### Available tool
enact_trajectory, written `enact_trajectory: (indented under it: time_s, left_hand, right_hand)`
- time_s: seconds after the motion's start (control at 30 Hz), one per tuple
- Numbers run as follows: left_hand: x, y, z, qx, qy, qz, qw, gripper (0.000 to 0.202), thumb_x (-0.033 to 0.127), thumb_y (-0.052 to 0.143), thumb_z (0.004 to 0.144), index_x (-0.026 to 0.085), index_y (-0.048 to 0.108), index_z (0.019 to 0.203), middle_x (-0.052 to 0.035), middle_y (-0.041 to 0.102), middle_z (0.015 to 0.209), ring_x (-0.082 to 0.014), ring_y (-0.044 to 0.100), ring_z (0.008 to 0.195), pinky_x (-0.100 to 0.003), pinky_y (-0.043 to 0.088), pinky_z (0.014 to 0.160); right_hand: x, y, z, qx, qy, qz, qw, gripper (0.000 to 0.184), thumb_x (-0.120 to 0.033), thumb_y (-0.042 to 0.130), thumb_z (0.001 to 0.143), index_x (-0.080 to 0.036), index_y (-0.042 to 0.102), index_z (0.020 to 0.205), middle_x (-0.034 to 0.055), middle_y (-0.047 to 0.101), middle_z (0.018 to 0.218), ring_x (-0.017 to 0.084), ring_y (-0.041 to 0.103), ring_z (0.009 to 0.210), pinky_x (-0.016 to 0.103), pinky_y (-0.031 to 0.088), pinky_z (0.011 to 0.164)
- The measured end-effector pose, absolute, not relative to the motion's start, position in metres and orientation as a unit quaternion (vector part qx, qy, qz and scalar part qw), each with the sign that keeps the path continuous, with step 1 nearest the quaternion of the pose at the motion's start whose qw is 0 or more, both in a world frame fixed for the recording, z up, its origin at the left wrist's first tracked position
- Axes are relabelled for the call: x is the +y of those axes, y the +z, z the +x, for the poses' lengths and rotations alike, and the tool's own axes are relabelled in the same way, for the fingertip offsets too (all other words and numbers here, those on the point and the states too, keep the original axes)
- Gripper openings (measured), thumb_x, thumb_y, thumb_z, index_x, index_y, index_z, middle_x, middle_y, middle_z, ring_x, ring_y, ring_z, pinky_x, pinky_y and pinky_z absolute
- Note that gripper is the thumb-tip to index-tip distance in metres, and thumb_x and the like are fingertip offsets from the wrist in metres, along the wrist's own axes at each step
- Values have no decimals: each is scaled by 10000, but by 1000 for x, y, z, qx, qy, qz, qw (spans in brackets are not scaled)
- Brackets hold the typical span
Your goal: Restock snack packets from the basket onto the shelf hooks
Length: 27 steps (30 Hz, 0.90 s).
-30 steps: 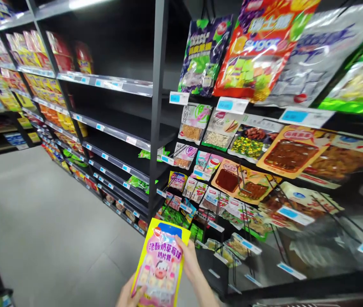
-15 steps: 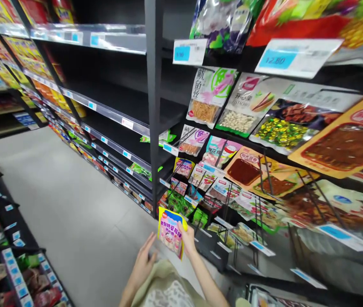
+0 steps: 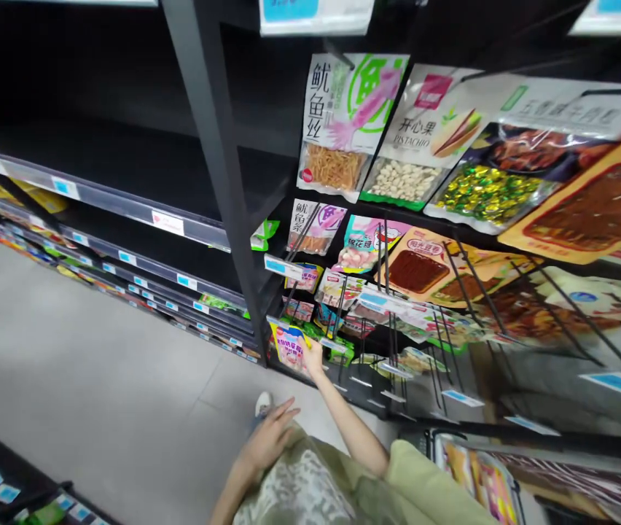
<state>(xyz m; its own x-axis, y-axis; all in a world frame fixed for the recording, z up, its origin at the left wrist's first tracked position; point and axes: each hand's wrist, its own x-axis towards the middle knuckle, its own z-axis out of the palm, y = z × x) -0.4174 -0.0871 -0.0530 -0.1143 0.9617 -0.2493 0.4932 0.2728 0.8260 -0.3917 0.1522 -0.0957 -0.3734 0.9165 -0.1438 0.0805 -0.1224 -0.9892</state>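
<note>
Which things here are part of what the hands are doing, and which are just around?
Part of it:
- Right hand, holding the packet
- Yellow-edged packet
- Left hand, apart from the packet

Just around:
- Pistachio bag
- Black shelf post
- White shoe

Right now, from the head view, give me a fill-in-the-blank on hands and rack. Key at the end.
1. The right hand grips the pouch, whose large lettering is ____.
2. The left hand, spread open, holds ____.
3. Just right of the upper squid bag, a white bag bears the English word ____.
4. The shoe on the floor is coloured ____.

Missing words: purple; nothing; PISTACHIO; white.
</note>
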Motion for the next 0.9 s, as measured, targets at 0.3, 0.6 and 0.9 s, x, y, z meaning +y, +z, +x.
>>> enact_trajectory:
  time_s: [0.3,0.6,0.9]
  left_hand:
    - [-52,-56,-510,664,280,572,391,435,319,423,958,277,556,1370,-38,473,1514,-206,469,1363,-409,357,1174]
    - [-32,-57,-526,640,275,583,419,442,324,429,955,279,549,1378,-35,463,1521,-209,446,1377,-411,333,1187]
    - [-18,-85,-543,653,267,589,395,497,306,415,955,202,460,1439,-79,294,1610,-212,322,1454,-412,275,1212]
  right_hand:
    - [167,-78,-435,-590,578,-432,363,355,-483,637,762,-154,767,740,35,721,709,207,576,713,303,468,717]
    - [168,-88,-446,-595,562,-451,357,392,-512,617,780,-144,744,733,-9,624,575,150,466,572,259,382,578]
    - [172,-88,-447,-587,547,-468,371,376,-503,631,772,-154,769,796,17,692,666,176,536,628,273,420,642]
